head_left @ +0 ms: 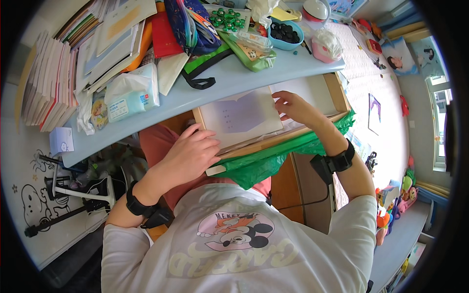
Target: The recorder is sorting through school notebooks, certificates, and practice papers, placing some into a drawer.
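A desk drawer (331,89) with pale wooden sides is pulled out over my lap. In it lies a flat white booklet or box (240,111) with a lilac printed panel. My left hand (194,152) rests over the drawer's left front corner, its fingers slightly apart near the booklet's lower left. At the booklet's right edge are the fingertips of my right hand (293,108); whether they pinch it is unclear. A green plastic bag (253,166) drapes over the drawer's front edge, below both hands.
The desk top (176,106) overhangs the drawer's far part. On it are stacked books (51,84), a tissue pack (133,95), a blue pencil case (194,27), a green pouch (253,55) and a blue bowl of black pieces (285,33). A bed (384,84) stands to the right.
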`<state>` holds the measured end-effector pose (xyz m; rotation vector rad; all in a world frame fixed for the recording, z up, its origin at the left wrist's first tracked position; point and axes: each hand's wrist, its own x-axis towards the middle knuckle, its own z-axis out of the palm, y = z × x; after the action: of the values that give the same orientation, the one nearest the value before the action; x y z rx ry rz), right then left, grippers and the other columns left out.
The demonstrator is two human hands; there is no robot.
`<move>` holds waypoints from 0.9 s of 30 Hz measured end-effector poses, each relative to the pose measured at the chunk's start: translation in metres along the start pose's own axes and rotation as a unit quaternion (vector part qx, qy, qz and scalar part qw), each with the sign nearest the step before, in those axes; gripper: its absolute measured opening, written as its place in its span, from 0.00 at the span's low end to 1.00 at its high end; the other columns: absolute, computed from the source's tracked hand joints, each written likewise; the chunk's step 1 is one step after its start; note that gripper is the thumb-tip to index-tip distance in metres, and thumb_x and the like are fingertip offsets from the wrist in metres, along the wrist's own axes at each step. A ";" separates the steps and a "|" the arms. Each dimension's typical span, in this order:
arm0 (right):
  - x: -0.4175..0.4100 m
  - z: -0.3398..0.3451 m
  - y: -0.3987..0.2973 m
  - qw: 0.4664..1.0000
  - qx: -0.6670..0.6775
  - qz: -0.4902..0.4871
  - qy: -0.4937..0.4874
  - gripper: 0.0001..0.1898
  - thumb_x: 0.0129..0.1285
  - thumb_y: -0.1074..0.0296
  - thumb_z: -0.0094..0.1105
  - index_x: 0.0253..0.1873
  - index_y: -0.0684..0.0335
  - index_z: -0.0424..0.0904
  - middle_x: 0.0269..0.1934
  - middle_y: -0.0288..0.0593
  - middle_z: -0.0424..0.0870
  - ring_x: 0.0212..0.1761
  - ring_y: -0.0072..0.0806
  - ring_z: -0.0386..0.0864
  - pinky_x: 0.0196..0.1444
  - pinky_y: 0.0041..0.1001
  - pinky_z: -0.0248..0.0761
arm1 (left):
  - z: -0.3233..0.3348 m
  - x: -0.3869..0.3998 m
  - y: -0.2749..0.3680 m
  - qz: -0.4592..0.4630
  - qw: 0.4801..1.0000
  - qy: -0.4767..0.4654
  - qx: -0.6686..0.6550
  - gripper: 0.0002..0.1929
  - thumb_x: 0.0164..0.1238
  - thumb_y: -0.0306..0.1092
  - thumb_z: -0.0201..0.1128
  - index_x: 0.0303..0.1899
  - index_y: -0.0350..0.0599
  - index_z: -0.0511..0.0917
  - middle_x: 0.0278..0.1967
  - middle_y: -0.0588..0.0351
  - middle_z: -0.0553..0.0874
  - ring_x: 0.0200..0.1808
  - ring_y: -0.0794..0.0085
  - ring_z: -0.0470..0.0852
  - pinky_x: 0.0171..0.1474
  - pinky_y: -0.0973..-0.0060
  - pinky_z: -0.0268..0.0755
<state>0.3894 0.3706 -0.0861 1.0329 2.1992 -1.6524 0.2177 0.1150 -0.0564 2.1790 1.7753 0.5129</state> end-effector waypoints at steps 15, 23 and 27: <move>-0.087 0.020 -0.140 0.973 -0.092 -0.200 -0.067 0.15 0.60 0.70 0.50 0.51 0.68 0.69 0.41 0.46 0.78 0.39 0.29 0.77 0.42 0.26 0.70 | -0.081 -0.014 0.000 -0.031 0.989 0.134 -0.054 0.13 0.50 0.28 0.61 0.40 0.41 0.76 0.47 0.52 0.76 0.48 0.60 0.74 0.52 0.66 0.65; -0.044 0.046 -0.204 0.903 -0.180 -0.382 0.083 0.15 0.58 0.70 0.52 0.50 0.68 0.69 0.41 0.48 0.77 0.39 0.32 0.76 0.41 0.26 0.70 | -0.162 -0.062 -0.086 -0.252 0.909 0.314 0.104 0.22 0.54 0.27 0.59 0.53 0.44 0.68 0.51 0.51 0.74 0.53 0.61 0.72 0.54 0.70 0.64; -0.016 0.061 -0.232 0.879 -0.213 -0.406 0.127 0.16 0.57 0.69 0.51 0.50 0.68 0.69 0.43 0.49 0.75 0.41 0.37 0.75 0.44 0.30 0.69 | -0.172 -0.103 -0.132 -0.325 0.877 0.329 0.127 0.25 0.54 0.30 0.58 0.55 0.38 0.63 0.52 0.40 0.71 0.55 0.53 0.68 0.57 0.68 0.61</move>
<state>0.2389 0.2790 0.0777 0.1901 3.2544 -1.1574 0.0070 0.0401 0.0315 1.4326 2.9022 0.9509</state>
